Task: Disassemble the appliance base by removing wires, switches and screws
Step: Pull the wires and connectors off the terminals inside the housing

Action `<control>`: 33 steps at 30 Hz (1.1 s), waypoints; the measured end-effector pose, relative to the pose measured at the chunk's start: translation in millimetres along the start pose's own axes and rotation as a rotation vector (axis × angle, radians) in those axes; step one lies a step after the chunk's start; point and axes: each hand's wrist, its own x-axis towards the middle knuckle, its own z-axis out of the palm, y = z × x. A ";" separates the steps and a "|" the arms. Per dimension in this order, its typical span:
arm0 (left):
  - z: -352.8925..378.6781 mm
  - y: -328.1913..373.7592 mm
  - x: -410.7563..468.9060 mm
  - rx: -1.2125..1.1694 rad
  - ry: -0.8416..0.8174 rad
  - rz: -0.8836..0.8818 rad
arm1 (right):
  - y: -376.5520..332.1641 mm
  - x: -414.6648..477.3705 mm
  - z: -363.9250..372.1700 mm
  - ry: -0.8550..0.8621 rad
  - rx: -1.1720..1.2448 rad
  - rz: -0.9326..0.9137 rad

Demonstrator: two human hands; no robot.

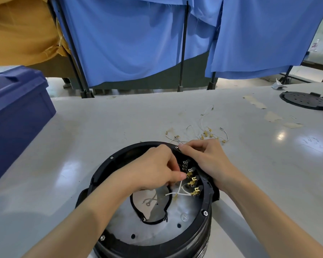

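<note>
Inside the appliance base (105, 165), the left hand (155, 171) pinched a white wire (177, 192) at the brass terminals (192, 180). The right hand (205, 161) gripped the rim beside them. The connector probably had to be pulled straight off, with the base braced. Removed wires (207, 134) lay beyond on the table (110, 123).

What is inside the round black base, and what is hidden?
Brass terminals, white wires and a black cord loop on a grey plate. The left hand, pinching a terminal, and the right hand, gripping the rim, cover whatever lies beneath them.
</note>
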 end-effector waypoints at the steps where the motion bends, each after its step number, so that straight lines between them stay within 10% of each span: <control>1: 0.5 -0.4 0.3 -0.052 -0.038 0.000 | 0.0 0.1 0.0 -0.002 0.002 0.002; 25: -15.4 -31.5 -8.5 0.088 -0.167 0.216 | 3.7 2.7 0.0 0.001 0.022 0.017; 33: -32.1 -9.6 27.5 -0.173 0.200 0.148 | 2.7 1.2 0.1 -0.006 0.040 0.028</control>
